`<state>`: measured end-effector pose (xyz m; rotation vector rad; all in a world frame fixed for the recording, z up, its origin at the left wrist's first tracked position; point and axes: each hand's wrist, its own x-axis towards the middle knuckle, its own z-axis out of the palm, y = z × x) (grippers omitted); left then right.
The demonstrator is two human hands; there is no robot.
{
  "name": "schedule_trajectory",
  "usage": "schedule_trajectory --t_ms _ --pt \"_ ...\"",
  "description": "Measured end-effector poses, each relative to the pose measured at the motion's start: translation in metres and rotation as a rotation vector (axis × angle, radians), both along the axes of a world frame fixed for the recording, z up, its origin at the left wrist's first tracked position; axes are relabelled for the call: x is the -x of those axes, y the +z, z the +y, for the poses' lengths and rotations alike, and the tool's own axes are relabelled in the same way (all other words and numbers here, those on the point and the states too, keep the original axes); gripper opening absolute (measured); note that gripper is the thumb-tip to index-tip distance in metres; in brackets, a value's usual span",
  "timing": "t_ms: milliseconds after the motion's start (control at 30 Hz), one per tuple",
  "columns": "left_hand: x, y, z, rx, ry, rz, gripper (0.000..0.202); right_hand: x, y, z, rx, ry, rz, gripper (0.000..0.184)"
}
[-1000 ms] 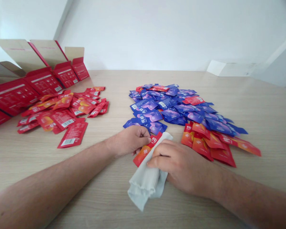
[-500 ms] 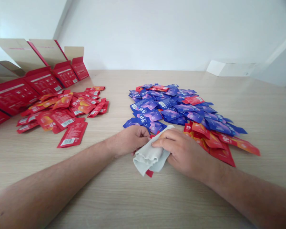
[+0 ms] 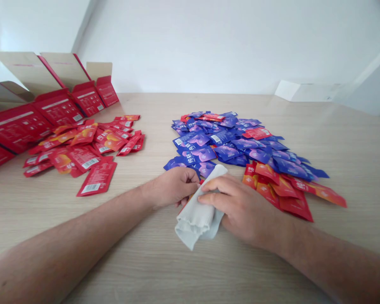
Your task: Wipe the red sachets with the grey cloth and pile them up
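Note:
My right hand is closed on a folded white cloth with a ribbed edge, its fingers pressing from above. Under the cloth lies a red sachet, mostly covered, showing only a red and orange edge. Close by on the left, my left hand has its fingers curled in a pinch at that sachet's edge. Just beyond both hands spreads a heap of blue sachets with a few red ones among them. Several red and orange sachets lie beside my right hand.
On the left is a pile of red sachets, one lying at its near side. Behind them stand red cartons in a row with raised flaps. A white box sits at the table's back right, against the wall.
My right hand has slid the cloth slightly toward me and left over the sachet. The red corner that showed below the cloth is now hidden. My left hand has hardly moved.

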<state>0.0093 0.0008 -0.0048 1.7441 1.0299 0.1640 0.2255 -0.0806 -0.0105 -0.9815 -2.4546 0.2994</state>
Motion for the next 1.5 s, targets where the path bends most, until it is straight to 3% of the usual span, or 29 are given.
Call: schedule_trajectory --t_ms 100,233,433,600,767,933,1067,1233,1400,1500 --pt "0.0002 -0.0001 0.0004 -0.01 -0.012 0.006 0.015 0.0016 0.0013 -0.0009 -0.002 0.051 -0.033 0.042" --pt "-0.0001 -0.0006 0.0009 0.0 0.004 -0.011 0.016 -0.0004 -0.0001 0.0039 -0.027 -0.056 0.004 0.045" --pt "-0.0004 0.0015 -0.0002 -0.01 -0.011 0.014 0.013 0.0001 0.0002 0.0015 -0.014 0.06 -0.029 0.038" --pt "-0.0005 -0.0006 0.001 -0.003 -0.005 0.001 0.015 -0.0018 0.0011 0.0031 -0.018 -0.034 0.001 0.047" --pt "-0.0002 -0.0008 0.0014 0.001 -0.005 0.009 0.012 0.0004 0.0031 0.0016 -0.011 0.075 -0.013 0.038" --pt "-0.0004 -0.0005 0.0008 0.005 0.001 0.001 0.013 -0.0013 0.001 0.0049 -0.006 -0.022 -0.012 0.043" --pt "-0.0004 -0.0002 0.0009 0.003 -0.005 0.008 0.011 -0.001 0.0008 0.0035 0.007 0.056 -0.025 0.037" --pt "-0.0001 -0.0007 0.0008 0.012 -0.004 0.002 0.013 -0.0018 0.0009 0.0033 -0.005 -0.026 0.0 0.044" --pt "0.0 -0.0005 0.001 -0.004 -0.007 0.0 0.014 -0.0001 0.0024 0.0014 0.002 0.07 -0.026 0.037" --pt "-0.0004 0.0002 0.0008 0.003 -0.004 0.006 0.014 -0.0005 0.0016 0.0024 -0.004 0.029 -0.008 0.042"
